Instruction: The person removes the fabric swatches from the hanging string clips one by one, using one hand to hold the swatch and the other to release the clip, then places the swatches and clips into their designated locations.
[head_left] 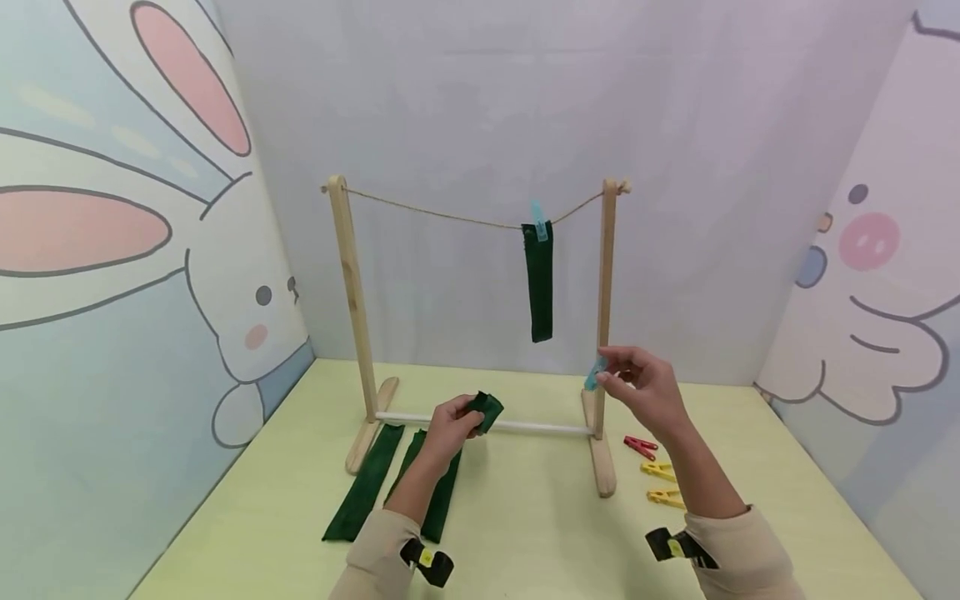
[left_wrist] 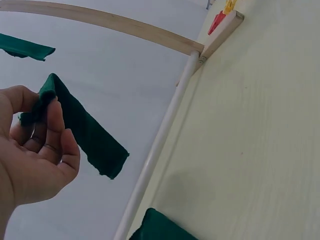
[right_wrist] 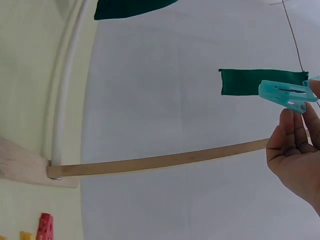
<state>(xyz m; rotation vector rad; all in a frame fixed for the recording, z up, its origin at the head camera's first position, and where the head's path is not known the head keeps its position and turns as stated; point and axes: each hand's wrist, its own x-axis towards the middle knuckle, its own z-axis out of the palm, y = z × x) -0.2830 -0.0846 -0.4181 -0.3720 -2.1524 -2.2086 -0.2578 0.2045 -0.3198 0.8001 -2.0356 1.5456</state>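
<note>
My left hand (head_left: 452,427) pinches a dark green cloth strip (head_left: 486,410) near its top, in front of the rack; in the left wrist view the strip (left_wrist: 92,130) hangs down from the fingertips. By the rack's right post, my right hand (head_left: 643,387) holds a light blue clothespin (head_left: 596,373) between thumb and fingers. The right wrist view shows this clothespin (right_wrist: 285,94) with its jaws pointing away from the hand. Another green strip (head_left: 540,287) hangs from the string (head_left: 442,214), held there by a blue clothespin (head_left: 538,223).
A wooden rack with a left post (head_left: 352,292), a right post (head_left: 607,292) and a white bottom bar (head_left: 517,427) stands on the pale yellow table (head_left: 525,517). More green strips (head_left: 366,483) lie at left. Red (head_left: 640,447) and yellow clothespins (head_left: 660,472) lie at right.
</note>
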